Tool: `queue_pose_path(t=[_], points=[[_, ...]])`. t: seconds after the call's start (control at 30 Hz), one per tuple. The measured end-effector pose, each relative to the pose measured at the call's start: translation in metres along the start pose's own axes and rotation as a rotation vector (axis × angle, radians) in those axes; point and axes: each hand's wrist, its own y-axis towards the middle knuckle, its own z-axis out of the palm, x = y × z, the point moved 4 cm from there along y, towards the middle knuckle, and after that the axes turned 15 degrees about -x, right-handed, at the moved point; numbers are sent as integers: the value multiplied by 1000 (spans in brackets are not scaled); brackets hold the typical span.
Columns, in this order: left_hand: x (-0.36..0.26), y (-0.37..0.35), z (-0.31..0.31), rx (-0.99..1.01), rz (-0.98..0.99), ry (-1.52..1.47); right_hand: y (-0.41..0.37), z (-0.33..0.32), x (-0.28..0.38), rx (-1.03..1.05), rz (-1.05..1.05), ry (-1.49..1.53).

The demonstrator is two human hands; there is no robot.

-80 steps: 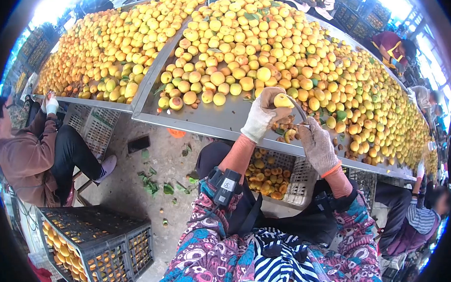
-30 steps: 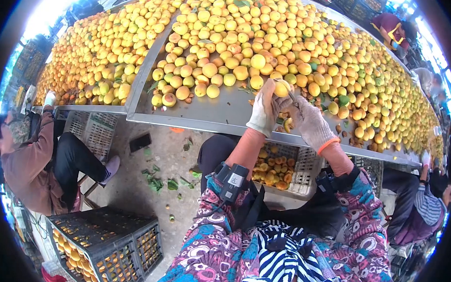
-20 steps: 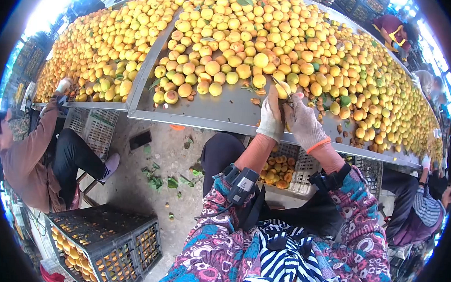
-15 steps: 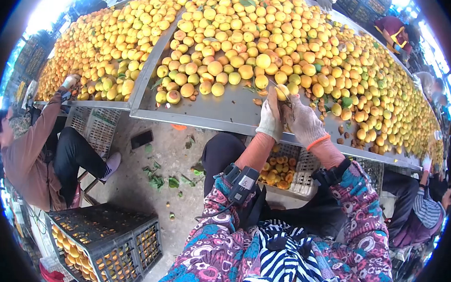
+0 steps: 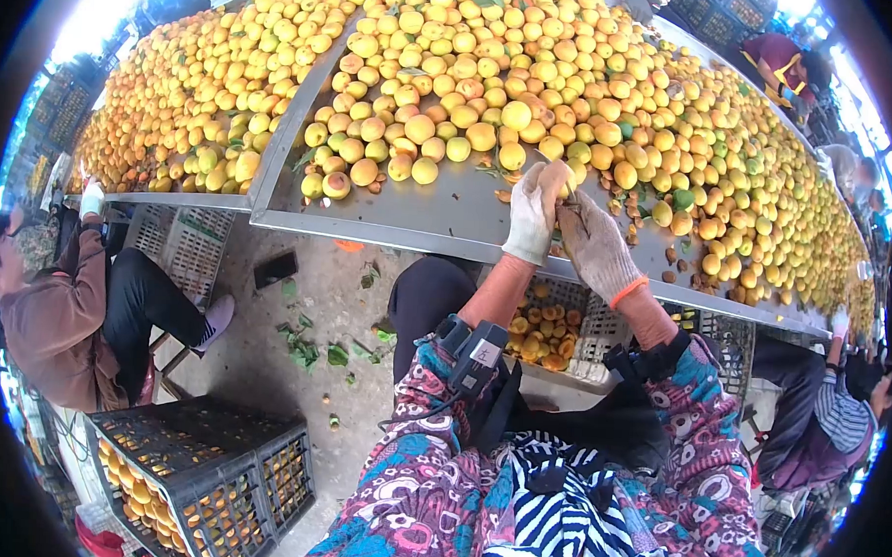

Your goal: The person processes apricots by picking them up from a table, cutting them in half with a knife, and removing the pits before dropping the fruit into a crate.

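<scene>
My left hand, in a white glove, is closed around a yellow apricot just above the front edge of the metal table. My right hand, in a grey glove with an orange cuff, presses against the fruit from the right. It grips a small knife whose blade is mostly hidden between the two hands. Both hands are touching. A black device is strapped to my left forearm.
Heaps of apricots cover the sloping table, with pits and scraps near my hands. A white crate of cut fruit stands under the table edge and a black crate at lower left. One person sits at the left, another at the right.
My hands have closed in on each other over the apricot and the knife blade has slipped out of sight. The person at the left has pulled their raised arm back from the table.
</scene>
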Motion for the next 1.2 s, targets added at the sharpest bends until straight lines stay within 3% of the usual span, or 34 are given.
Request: queue_pose_path(t=[0.13,0.23,0.3,0.33,0.4,0.43,0.53,0.6,0.67,0.73,0.77,0.8,0.87,1.0,1.07,1.1,1.2], points=[[-25,2,3,226,284,163,-10,-6,14,68,328,187],[-17,0,2,47,112,-23,-7,-8,27,12,392,230],[-7,2,-9,4,-252,-11,-2,-9,-10,-16,387,309],[-3,2,-13,1,-440,-5,4,-14,-29,-11,500,527],[28,19,-23,-33,-228,32,5,-33,-52,-31,703,983],[22,22,-23,-22,-180,16,3,-57,-31,-280,626,578],[-21,5,-17,137,-167,65,-15,-130,-36,-467,572,632],[-28,-11,-13,376,-83,186,-33,-178,-40,-613,543,600],[-46,-37,1,679,-6,356,-45,-218,-46,-675,511,339],[-50,-63,11,919,152,428,-47,-248,-64,-616,457,-67],[-51,-73,15,986,135,601,-46,-262,-70,-545,490,-223],[-51,-81,19,1006,247,733,-44,-267,-75,-547,442,-304],[-59,-89,28,901,241,700,-37,-275,-88,-551,343,-471],[-35,-86,35,809,-46,587,-13,-272,-132,-429,136,-686],[-21,-90,41,811,-239,577,-4,-265,-152,-299,186,-779],[-20,-93,48,831,-132,532,-1,-258,-152,-265,177,-825],[-14,-106,56,829,-412,538,8,-244,-183,-76,268,-939]])
